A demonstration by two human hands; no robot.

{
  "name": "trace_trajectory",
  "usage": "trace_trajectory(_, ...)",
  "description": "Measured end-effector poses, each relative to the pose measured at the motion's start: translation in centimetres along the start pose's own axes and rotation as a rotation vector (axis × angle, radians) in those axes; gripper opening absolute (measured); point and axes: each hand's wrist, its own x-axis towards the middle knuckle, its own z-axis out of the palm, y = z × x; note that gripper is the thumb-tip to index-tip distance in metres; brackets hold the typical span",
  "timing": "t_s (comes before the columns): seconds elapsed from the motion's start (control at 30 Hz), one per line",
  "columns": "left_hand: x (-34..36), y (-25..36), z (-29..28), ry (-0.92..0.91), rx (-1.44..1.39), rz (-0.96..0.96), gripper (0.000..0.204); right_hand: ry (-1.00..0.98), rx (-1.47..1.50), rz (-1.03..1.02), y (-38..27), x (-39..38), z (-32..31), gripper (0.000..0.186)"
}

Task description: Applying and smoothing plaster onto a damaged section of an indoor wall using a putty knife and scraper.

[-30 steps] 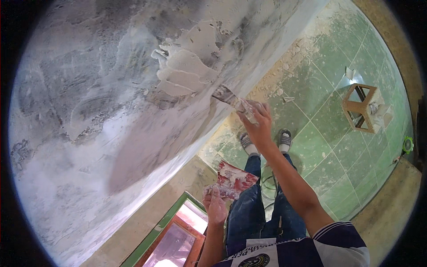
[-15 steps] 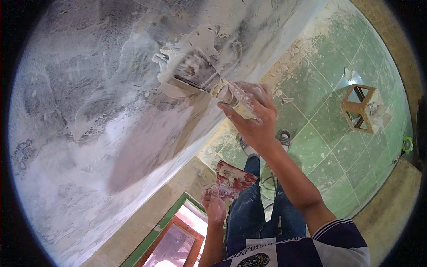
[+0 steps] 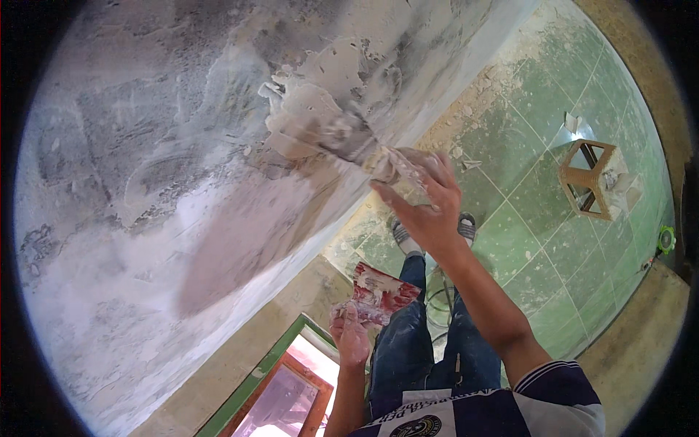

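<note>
My right hand point(image 3: 426, 186) is closed on the handle of a putty knife point(image 3: 348, 137), its broad blade smeared with filler and blurred by motion. The blade lies at a patch of wet filler point(image 3: 302, 108) on the grey and white wall point(image 3: 175, 167). Lower down, my left hand point(image 3: 351, 335) grips a red scraper point(image 3: 384, 291) with white filler caked over its wide blade. That scraper is held out in front of my thigh, away from the wall. Fingers of both hands are dusted white.
Green floor tiles point(image 3: 539, 255) bear spilled plaster, thickest along the wall's foot. A brown wooden stool-like frame point(image 3: 586, 178) with white-crusted things on it stands at the right. A green round object point(image 3: 666, 239) lies near the far right edge. A window or door frame point(image 3: 291, 364) is at the lower left.
My right hand and the putty knife have moved a little right and down across the wall, uncovering more of the filler patch. The left hand and red scraper have stayed nearly still.
</note>
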Motion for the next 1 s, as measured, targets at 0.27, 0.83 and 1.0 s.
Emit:
trace_trajectory(0.27,0.0,-0.3,-0.8,-0.002,0.027,-0.037,0.01,-0.056,0.052,0.018,-2.3,1.3,0.8,0.045)
trace_trajectory(0.83,0.5,0.4,-0.4,-0.054,-0.056,-0.006,0.01,-0.051,-0.006,0.012,-1.2,-0.8,0.4,0.045)
trace_trajectory(1.0,0.4,0.6,0.8,-0.051,-0.018,-0.034,0.009,0.006,0.058,-0.024,-2.9,1.5,1.6,0.047)
